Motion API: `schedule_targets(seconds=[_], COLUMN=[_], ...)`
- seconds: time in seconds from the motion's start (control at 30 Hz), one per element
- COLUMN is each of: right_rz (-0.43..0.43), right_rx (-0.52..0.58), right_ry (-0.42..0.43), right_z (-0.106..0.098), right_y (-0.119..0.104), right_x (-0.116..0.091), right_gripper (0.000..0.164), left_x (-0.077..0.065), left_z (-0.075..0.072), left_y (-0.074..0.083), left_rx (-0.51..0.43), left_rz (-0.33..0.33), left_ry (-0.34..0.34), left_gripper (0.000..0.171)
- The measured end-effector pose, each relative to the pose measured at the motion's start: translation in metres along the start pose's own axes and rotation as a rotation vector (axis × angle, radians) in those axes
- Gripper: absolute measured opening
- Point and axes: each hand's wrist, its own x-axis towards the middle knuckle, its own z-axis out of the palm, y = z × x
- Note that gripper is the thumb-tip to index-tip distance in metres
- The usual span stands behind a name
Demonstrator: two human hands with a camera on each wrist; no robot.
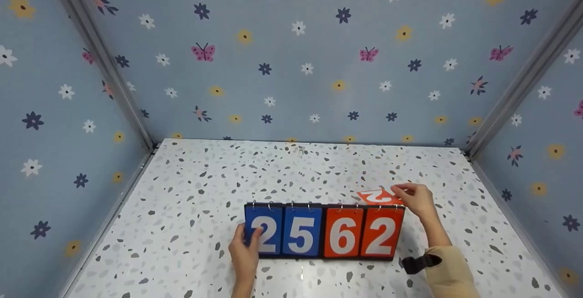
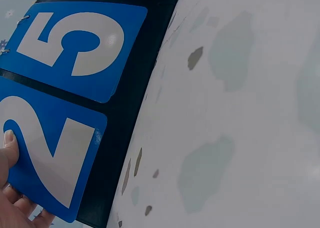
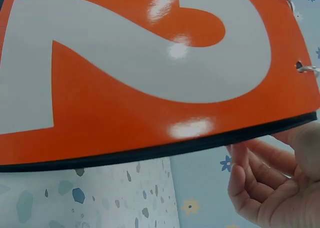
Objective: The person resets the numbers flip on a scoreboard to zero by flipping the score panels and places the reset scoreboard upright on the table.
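Observation:
A flip scoreboard (image 1: pixel 321 232) stands tilted on the table, with blue cards reading 2 and 5 and red cards reading 6 and 2. My left hand (image 1: pixel 244 249) grips its left end, the thumb lying over the front of the blue 2 card (image 2: pixel 57 153) and the fingers behind. Behind the top right corner, my right hand (image 1: pixel 416 199) pinches the edge of a red number card (image 1: pixel 371 196) turned back over the rings. In the right wrist view, the red 2 card (image 3: pixel 125 123) fills the front, and the board partly hides my right fingers (image 3: pixel 237 180).
The speckled white table (image 1: pixel 191 184) extends around the scoreboard. Flowered blue panels (image 1: pixel 291 61) enclose its back and sides, with grey metal posts (image 1: pixel 98 52) at the corners. A black strap buckle (image 1: pixel 420 264) sits at the right sleeve (image 1: pixel 451 270).

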Motion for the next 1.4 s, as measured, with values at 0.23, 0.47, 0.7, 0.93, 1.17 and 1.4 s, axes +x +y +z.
schedule_targets(seconds=[0.23, 0.47, 0.7, 0.93, 1.17, 1.4], right_rz=[-0.067, -0.162, -0.269, -0.071, -0.050, -0.052], right_rx=[0.071, 0.226, 0.460, 0.260, 0.222, 0.265], right_ry=[0.208, 0.417, 0.436, 0.571, 0.632, 0.639], right_z=[0.000, 0.021, 0.057, 0.092, 0.102, 0.107], right_y=[-0.001, 0.055, 0.110, 0.126, 0.122, 0.120], right_x=[-0.026, -0.038, -0.048, -0.058, -0.071, -0.073], right_gripper=[0.029, 0.021, 0.022, 0.035, 0.032, 0.035], left_x=[0.000, 0.001, 0.001, 0.000, -0.001, -0.001], left_z=[0.001, 0.001, 0.001, 0.002, 0.002, 0.002], left_y=[-0.001, 0.000, 0.000, 0.001, 0.001, 0.001], left_rx=[0.010, 0.008, 0.007, 0.011, 0.020, 0.009], left_rz=[-0.021, -0.022, -0.023, -0.033, -0.024, -0.025], left_ry=[-0.011, -0.015, -0.006, -0.014, -0.008, -0.006], left_gripper=[0.023, 0.024, 0.022, 0.023, 0.024, 0.023])
